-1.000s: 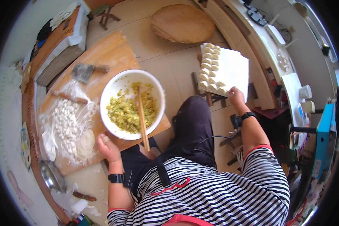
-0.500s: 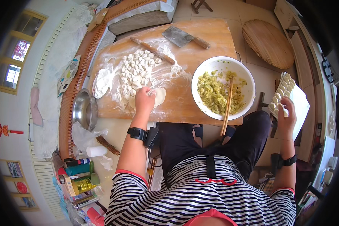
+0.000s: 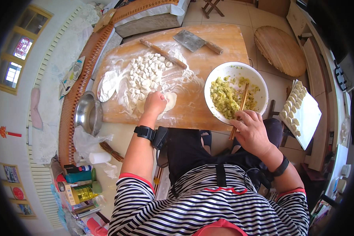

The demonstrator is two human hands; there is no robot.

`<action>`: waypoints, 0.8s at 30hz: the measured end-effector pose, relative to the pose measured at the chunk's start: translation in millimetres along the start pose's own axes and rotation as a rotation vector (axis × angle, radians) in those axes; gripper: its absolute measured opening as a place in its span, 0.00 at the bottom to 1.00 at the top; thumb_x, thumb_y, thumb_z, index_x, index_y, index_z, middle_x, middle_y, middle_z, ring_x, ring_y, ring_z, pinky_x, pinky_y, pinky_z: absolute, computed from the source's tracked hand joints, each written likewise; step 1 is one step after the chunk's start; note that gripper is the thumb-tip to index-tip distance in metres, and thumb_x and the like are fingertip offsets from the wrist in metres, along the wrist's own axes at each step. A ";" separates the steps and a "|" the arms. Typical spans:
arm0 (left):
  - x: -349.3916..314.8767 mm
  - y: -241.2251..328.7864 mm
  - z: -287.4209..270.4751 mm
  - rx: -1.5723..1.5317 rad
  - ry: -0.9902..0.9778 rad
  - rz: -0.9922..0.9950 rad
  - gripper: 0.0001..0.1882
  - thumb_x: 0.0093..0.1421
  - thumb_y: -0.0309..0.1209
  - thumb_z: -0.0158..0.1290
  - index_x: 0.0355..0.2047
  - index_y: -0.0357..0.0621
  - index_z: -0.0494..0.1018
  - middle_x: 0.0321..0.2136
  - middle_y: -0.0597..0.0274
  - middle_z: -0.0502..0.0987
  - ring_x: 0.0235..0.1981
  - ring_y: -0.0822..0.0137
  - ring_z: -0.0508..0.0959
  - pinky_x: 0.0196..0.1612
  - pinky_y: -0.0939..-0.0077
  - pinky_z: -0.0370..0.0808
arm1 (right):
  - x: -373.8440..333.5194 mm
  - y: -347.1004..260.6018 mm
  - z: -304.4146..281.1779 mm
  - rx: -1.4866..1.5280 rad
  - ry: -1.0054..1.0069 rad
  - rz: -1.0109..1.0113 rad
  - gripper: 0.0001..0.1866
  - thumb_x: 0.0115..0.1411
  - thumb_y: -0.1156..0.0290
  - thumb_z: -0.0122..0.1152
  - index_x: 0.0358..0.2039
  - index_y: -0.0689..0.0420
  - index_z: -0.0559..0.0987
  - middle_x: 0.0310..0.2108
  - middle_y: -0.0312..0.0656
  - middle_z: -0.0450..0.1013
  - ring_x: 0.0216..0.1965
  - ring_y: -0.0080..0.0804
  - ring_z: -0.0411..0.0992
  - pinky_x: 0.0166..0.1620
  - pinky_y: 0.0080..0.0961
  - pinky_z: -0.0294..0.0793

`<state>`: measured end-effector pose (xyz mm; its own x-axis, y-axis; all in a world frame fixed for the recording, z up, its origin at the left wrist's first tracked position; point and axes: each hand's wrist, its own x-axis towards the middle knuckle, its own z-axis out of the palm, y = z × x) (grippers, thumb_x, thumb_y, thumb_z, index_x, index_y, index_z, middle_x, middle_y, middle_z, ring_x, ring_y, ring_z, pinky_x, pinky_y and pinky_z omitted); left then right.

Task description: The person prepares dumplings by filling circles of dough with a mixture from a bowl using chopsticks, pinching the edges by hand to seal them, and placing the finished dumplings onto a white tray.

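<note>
Your left hand lies knuckles up on the floured wooden board, fingers curled down over a round dough wrapper at the near edge of the board; whether the fingers actually pinch the wrapper or only press on it cannot be told, because the hand covers that part. Just beyond the hand, farther from you, sits a heap of small cut dough pieces, with a wooden rolling pin lying slantwise at the far side of the heap and a cleaver resting farther right on the board. A flat white mound of flour sits at the left end of the board, and a metal bowl stands off the board just left of it. Your right hand is loosely closed around the near ends of a pair of chopsticks, whose tips reach into the yellow-green filling in the white bowl at the right end of the board. To the right of that bowl, well apart from both hands, a white tray carries rows of finished dumplings. A round wooden lid lies on the floor beyond the tray.
</note>
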<state>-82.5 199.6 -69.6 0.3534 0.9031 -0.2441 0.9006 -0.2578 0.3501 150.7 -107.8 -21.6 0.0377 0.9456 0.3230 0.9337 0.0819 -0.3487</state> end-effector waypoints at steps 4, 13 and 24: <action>-12.6 7.2 3.6 0.123 0.209 0.262 0.09 0.50 0.31 0.62 0.29 0.42 0.75 0.28 0.52 0.77 0.35 0.50 0.76 0.40 0.58 0.72 | -0.7 8.1 -5.9 0.021 0.144 0.008 0.17 0.47 0.76 0.63 0.40 0.55 0.77 0.43 0.43 0.72 0.47 0.45 0.69 0.49 0.39 0.68; -32.7 14.2 3.2 0.355 0.523 0.570 0.11 0.46 0.22 0.58 0.32 0.46 0.76 0.38 0.56 0.76 0.43 0.55 0.73 0.49 0.60 0.65 | 32.0 38.8 -51.2 0.326 0.340 0.454 0.04 0.54 0.78 0.62 0.31 0.63 0.79 0.32 0.48 0.76 0.32 0.42 0.76 0.38 0.28 0.75; -69.4 64.4 10.8 -1.820 -0.229 -0.055 0.13 0.56 0.21 0.44 0.42 0.31 0.67 0.47 0.41 0.75 0.49 0.44 0.76 0.56 0.54 0.73 | 42.2 22.8 -32.3 0.627 0.193 0.044 0.06 0.54 0.81 0.61 0.34 0.62 0.80 0.34 0.45 0.76 0.37 0.41 0.76 0.42 0.30 0.75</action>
<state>-46.3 116.6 -39.9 0.5006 0.7970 -0.3378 -0.3933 0.5570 0.7315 185.1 -76.2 12.5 0.1892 0.8834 0.4287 0.5471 0.2677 -0.7931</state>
